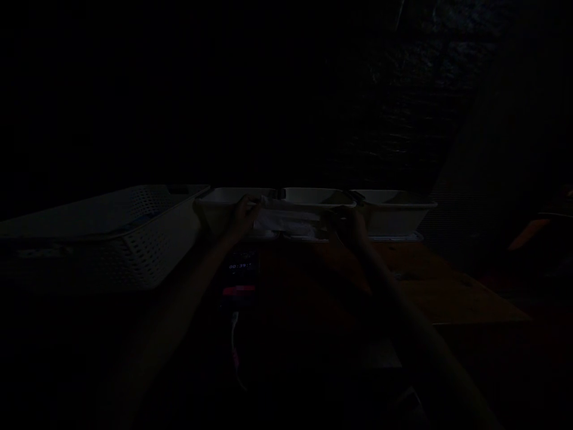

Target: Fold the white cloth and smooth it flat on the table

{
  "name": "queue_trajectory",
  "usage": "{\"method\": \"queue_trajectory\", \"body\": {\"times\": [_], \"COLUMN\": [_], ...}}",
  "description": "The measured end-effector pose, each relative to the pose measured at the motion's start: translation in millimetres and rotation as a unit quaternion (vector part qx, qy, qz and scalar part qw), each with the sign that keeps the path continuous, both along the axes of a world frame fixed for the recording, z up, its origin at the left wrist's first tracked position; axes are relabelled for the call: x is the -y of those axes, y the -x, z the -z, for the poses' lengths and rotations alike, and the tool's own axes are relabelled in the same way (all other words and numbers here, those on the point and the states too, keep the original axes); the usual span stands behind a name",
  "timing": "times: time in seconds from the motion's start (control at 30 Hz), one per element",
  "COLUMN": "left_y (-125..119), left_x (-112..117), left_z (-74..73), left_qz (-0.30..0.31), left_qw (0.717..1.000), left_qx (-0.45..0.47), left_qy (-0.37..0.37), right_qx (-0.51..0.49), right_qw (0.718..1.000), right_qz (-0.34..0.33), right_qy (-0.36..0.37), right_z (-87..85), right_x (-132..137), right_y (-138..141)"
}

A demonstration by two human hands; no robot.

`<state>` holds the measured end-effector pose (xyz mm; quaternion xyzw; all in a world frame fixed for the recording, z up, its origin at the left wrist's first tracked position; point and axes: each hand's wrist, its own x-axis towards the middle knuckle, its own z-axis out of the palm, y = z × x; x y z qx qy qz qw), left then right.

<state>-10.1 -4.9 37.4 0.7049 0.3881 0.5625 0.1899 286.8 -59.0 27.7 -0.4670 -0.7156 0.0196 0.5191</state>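
The picture is very dark. Between my hands a pale, limp sheet [289, 221] is stretched sideways; whether it is cloth or plastic I cannot tell. My left hand [244, 214] pinches its upper left corner. At the other end, the fingers of my right hand [348, 224] are closed on its right side, mostly in shadow. Just behind the sheet stand a left white bin [210, 209], a middle white bin [320, 196] and a right white bin [396, 215] in a row. What lies inside them is too dark to see.
A large white perforated basket [147, 251] stands on the left, with something bluish inside. On the wooden table [425, 280] lies a lit phone [240, 278] with a white cable [233, 334]. Another person's arm [528, 233] shows at far right.
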Motion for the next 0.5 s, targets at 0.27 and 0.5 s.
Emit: {"method": "queue_trajectory", "body": {"times": [0.27,0.5], "left_y": [-3,-7], "left_x": [23,47], "left_z": [-10.7,-11.9], "left_qz": [0.27,0.339], "left_qw": [0.939,0.886], "left_qx": [-0.034,-0.094], "left_qy": [0.211,0.301], "right_qx": [-0.172,-0.032], "right_qw": [0.98,0.992], "right_qz": [-0.047,-0.088], "right_qy": [0.084,0.084], "right_z": [-18.8,-20.4], "right_x": [13,33], "right_y": [-17,-23]}}
